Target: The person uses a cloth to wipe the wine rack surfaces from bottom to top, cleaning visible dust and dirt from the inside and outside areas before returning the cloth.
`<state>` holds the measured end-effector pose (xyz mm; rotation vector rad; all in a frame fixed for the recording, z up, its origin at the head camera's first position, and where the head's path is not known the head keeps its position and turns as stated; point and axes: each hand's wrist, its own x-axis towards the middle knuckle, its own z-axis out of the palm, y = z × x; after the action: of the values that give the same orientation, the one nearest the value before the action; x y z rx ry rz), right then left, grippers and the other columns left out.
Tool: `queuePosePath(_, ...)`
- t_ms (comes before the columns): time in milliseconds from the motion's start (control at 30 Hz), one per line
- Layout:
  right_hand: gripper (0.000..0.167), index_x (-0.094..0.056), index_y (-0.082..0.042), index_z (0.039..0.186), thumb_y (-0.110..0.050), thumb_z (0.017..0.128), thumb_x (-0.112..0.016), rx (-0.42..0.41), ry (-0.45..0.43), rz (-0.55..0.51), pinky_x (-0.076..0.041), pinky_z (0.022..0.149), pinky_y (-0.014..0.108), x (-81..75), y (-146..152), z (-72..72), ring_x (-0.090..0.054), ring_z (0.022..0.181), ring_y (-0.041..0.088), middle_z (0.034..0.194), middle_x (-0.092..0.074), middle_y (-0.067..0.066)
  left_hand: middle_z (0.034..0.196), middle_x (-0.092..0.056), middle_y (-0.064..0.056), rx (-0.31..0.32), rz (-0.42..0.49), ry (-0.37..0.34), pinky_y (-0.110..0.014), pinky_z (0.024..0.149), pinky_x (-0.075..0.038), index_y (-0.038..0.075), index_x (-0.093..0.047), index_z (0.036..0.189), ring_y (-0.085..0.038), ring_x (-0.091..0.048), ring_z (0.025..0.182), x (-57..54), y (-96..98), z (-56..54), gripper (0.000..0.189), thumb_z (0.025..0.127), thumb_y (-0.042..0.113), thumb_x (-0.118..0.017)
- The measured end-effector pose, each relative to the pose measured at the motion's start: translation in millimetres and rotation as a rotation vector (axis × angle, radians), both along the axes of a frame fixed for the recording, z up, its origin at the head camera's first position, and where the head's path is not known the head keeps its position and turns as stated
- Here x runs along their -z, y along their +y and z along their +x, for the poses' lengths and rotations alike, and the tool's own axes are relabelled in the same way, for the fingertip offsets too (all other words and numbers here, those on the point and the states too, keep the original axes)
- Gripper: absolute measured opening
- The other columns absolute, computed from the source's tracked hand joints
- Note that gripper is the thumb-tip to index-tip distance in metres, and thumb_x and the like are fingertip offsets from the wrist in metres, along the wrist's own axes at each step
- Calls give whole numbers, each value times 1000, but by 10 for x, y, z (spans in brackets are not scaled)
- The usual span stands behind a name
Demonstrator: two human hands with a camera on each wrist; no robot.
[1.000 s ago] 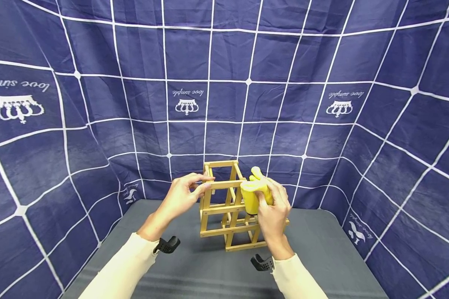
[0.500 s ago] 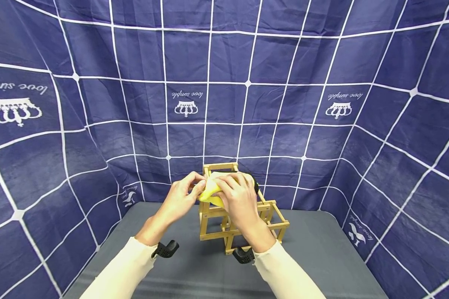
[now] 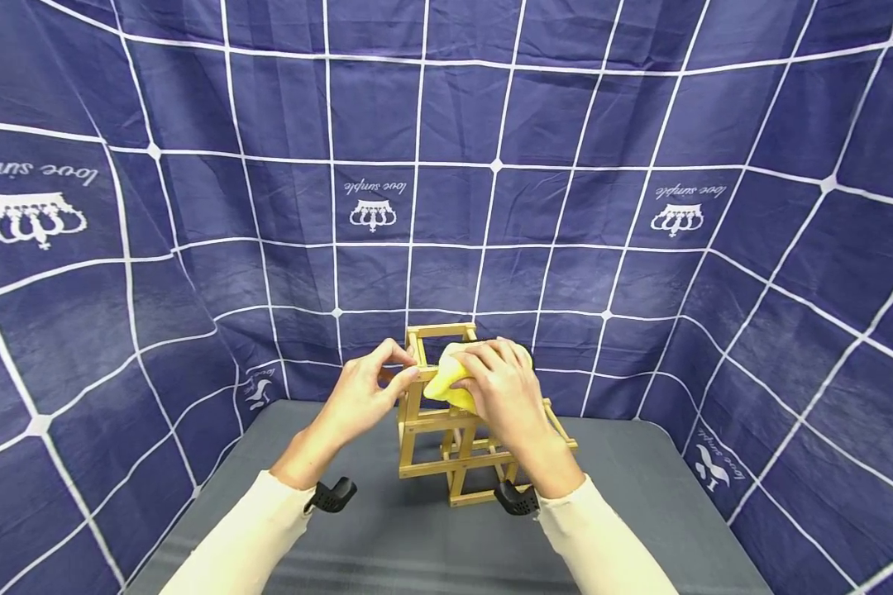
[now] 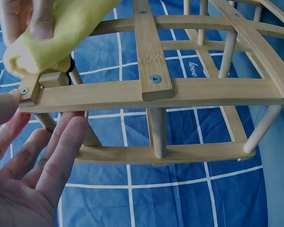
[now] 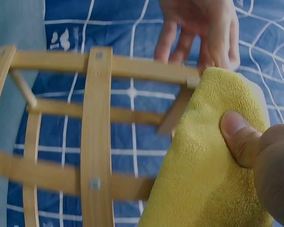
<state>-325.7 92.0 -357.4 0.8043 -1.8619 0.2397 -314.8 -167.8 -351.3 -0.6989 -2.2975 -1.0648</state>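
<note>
A light wooden slatted rack (image 3: 437, 468) stands on the grey surface. My left hand (image 3: 360, 388) holds its upper left corner, the thumb against the end of the top bar (image 4: 109, 93) and the fingers under it in the left wrist view. In my right hand (image 3: 508, 397) is a folded yellow plush cloth (image 3: 446, 378), lying against the rack's top front bar just right of the left hand. The right wrist view shows the thumb pressed on the cloth (image 5: 199, 151); the other fingers there are hidden. A small dark edge shows beside the cloth in the left wrist view.
Grey cloth (image 3: 655, 504) covers the table under the rack. Dark blue fabric with white grid lines (image 3: 446, 207) hangs behind and on both sides. Lower steps of the rack (image 3: 558, 426) extend to the right, partly behind the right forearm.
The right hand swept the cloth left along the top bar toward the left hand, turning it, then moved slightly back right. The left hand stays at the corner.
</note>
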Motion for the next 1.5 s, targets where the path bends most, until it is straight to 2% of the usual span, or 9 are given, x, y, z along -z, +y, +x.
queuePosePath(367, 37, -84, -4, 119, -3, 85, -96, -113, -20, -112, -65, 88, 54, 49, 421, -28, -77, 102, 37, 117, -86, 11, 130, -87, -13, -11, -23, 5, -28, 77, -65, 11, -73, 120, -22, -87, 88, -39, 48, 23, 7, 115, 15, -76)
queuePosePath(667, 30, -84, -2, 111, 0, 84, -96, -39, -149, -126, -64, 85, 56, 346, 734, -45, -78, 97, 38, 109, -86, 13, 133, -86, -15, -52, 12, 1, -32, 80, -71, 8, -71, 120, -26, -89, 95, 18, 78, 0, 6, 115, 11, -74)
queuePosePath(867, 33, -84, 3, 114, 7, 83, -95, -48, -186, -253, -67, 87, 60, 461, 984, 14, -82, 103, 43, 111, -86, 20, 150, -80, -17, -83, 61, -14, -37, 86, -75, 6, -70, 123, -35, -88, 109, 60, 72, -43, 7, 116, 6, -70)
queuePosePath(967, 33, -84, 5, 116, 8, 85, -95, -39, -197, -319, -68, 87, 58, 442, 1113, 59, -83, 103, 42, 111, -86, 21, 146, -82, -16, -159, 83, 81, -44, 87, -74, 4, -72, 123, -33, -87, 103, 112, 105, -17, 10, 113, 4, -73)
queuePosePath(1100, 34, -85, 5, 118, 9, 86, -94, 16, -204, -397, -65, 87, 56, 482, 1305, 121, -85, 103, 42, 110, -87, 21, 146, -80, -16, -246, 79, 346, -49, 103, -68, 2, -75, 125, -37, -81, 119, 281, 237, 93, 20, 106, 3, -82)
queuePosePath(1167, 34, -86, 5, 119, 9, 86, -94, 47, -210, -427, -62, 88, 53, 521, 1403, 141, -85, 103, 43, 111, -87, 21, 144, -80, -17, -233, 55, 511, -52, 109, -63, 2, -76, 123, -39, -77, 126, 370, 369, 159, 25, 101, 2, -87)
queuePosePath(1267, 34, -86, 5, 119, 9, 87, -93, 75, -226, -467, -58, 89, 45, 576, 1533, 153, -84, 103, 44, 111, -87, 21, 135, -82, -13, -140, -25, 666, -46, 105, -64, 5, -79, 119, -34, -78, 121, 485, 647, 246, 25, 97, 3, -91)
queuePosePath(1400, 34, -86, 4, 121, 6, 88, -95, 95, -244, -506, -54, 91, 38, 649, 1644, 163, -84, 104, 45, 112, -87, 20, 126, -83, -6, -48, -185, 650, -34, 95, -68, 11, -79, 120, -23, -79, 110, 635, 1091, 266, 27, 98, 11, -94)
queuePosePath(1500, 35, -87, 2, 122, 4, 88, -95, 107, -254, -525, -53, 90, 36, 720, 1682, 180, -84, 100, 44, 109, -87, 18, 125, -81, -4, -104, -294, 547, -32, 91, -68, 13, -78, 127, -21, -79, 109, 744, 1392, 198, 31, 102, 22, -94)
